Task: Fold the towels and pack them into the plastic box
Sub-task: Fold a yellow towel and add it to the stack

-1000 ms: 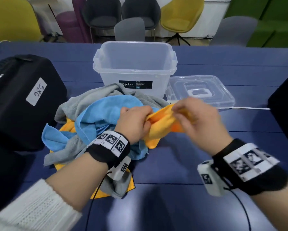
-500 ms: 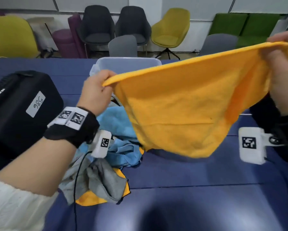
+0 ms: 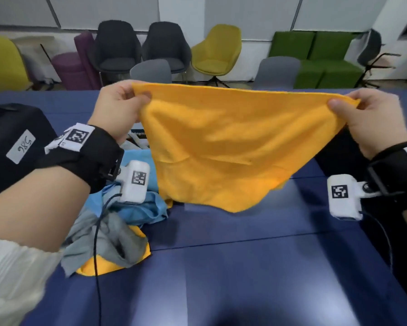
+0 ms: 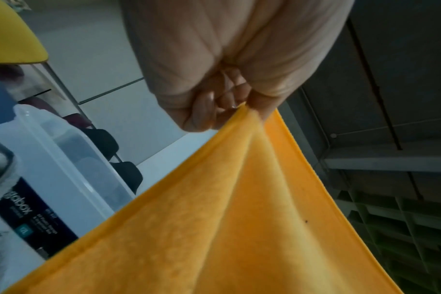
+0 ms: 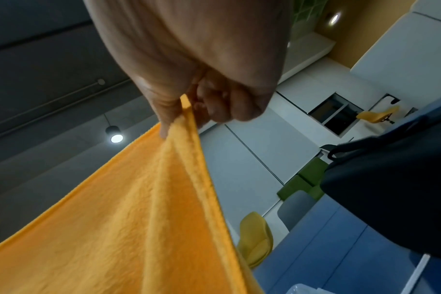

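So the orange towel [image 3: 223, 147] hangs stretched left-to-right above the desk [image 3: 245, 267], left hand [image 3: 117, 114] and right hand [image 3: 372, 121] each pinching a top corner with curled fingers [image 4: 204, 111], rest drooping toward the near edge, plastic box [image 4: 71, 179] behind it.

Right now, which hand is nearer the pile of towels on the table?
Left. The left hand holds the orange towel above the pile of towels; the right hand is well off to its right.
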Demonstrator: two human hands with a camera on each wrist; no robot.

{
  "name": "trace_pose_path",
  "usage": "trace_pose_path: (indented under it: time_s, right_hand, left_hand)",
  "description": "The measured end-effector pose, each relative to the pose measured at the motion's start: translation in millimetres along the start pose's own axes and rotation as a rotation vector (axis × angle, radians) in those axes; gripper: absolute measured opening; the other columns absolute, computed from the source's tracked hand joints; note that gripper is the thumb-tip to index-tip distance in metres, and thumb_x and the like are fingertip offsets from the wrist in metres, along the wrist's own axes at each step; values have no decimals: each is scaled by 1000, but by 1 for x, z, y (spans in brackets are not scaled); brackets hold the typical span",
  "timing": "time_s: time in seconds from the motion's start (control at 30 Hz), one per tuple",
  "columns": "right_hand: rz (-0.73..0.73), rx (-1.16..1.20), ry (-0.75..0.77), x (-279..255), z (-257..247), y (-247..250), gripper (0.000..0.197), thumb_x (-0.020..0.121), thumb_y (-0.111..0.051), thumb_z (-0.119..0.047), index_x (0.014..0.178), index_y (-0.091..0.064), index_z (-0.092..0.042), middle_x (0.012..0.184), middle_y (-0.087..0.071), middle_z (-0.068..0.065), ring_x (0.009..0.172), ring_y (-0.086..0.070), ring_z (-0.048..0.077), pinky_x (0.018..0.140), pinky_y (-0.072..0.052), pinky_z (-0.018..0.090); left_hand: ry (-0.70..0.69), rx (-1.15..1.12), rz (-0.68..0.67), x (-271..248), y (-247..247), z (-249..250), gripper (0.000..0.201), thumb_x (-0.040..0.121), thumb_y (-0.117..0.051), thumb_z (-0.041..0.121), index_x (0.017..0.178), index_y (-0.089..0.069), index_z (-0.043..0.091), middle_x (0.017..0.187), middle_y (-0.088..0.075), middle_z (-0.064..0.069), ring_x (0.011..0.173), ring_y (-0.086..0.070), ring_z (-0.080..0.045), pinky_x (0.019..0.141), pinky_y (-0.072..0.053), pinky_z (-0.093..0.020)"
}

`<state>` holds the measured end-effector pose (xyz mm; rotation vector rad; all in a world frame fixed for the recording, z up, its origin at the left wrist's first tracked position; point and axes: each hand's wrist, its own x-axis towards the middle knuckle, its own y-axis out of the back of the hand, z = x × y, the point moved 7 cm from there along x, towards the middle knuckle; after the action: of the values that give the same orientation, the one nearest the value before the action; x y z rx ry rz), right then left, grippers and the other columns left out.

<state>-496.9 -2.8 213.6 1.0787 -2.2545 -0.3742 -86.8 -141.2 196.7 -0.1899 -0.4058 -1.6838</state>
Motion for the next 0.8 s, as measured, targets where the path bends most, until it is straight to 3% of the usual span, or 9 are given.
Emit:
trace_pose_path:
  time_s: [0.07,0.2,0.3,0.37,0.43,0.53,0.67,0.73,0.8]
  right_hand:
    - [99,54,-12,2,1,19,26,77,-69,-40,59,-54,-27,68,-50,7,63,-48,19,61,-44,35]
    - [221,80,-26,11,7,51,29,73,-68,-56,64,-55,-32,73,-47,12,65,-45,24,57,-45,48]
    - [-92,-21,-54,16,13,35,26,92,-56,-30,67,-51,-26,66,-46,13,45,-47,12,40,-40,28]
    - [-150,-22,-74,19,23,32,30,97,-49,-19,68,-46,-25,61,-43,12,33,-45,6,32,-33,19]
    - [-164,37,-121,19,28,29,29,100,-44,-18,73,-43,-26,65,-47,9,38,-57,5,31,-39,18]
    - [-148,117,-132,22,30,21,29,101,-42,-19,74,-43,-27,79,-53,12,55,-68,12,46,-54,25]
    - [3,155,22,29,13,38,25,97,-41,-25,74,-43,-32,94,-53,11,88,-66,24,67,-51,28]
    - [20,228,44,26,16,43,22,96,-40,-27,75,-44,-32,94,-53,8,91,-66,22,71,-53,34]
    - [-36,326,10,16,30,42,24,98,-42,-20,76,-44,-28,86,-52,5,80,-64,16,67,-57,34]
  left_hand:
    - [-23,-26,-7,-2,-11,12,21,94,-52,8,91,-63,25,80,-67,6,70,-59,-9,59,-51,-28]
    - [-63,-64,-31,-5,-27,31,13,97,-50,25,88,-60,23,73,-50,-2,60,-43,-14,54,-36,-29]
    - [28,34,-43,-4,-36,24,19,99,-49,23,83,-59,23,68,-50,-1,47,-45,-8,44,-33,-21]
    - [125,113,-50,-6,-42,11,19,99,-49,20,84,-60,24,77,-61,0,52,-59,-6,44,-37,-19]
    - [188,66,-28,-8,-45,1,18,100,-47,18,87,-60,21,88,-65,-1,66,-68,-9,46,-43,-18]
    - [195,-16,36,-5,-49,-4,18,100,-45,14,90,-59,18,97,-65,-6,82,-68,-15,59,-54,-23]
    - [49,-63,70,3,-49,16,21,100,-43,14,92,-61,21,98,-67,-2,92,-67,-14,86,-54,-34]
    - [16,-64,39,-2,-50,23,22,99,-42,14,92,-61,23,94,-67,1,92,-67,-14,87,-53,-32]
    - [43,-50,-40,-15,-53,17,23,99,-42,11,95,-63,21,91,-68,1,88,-68,-15,84,-55,-29]
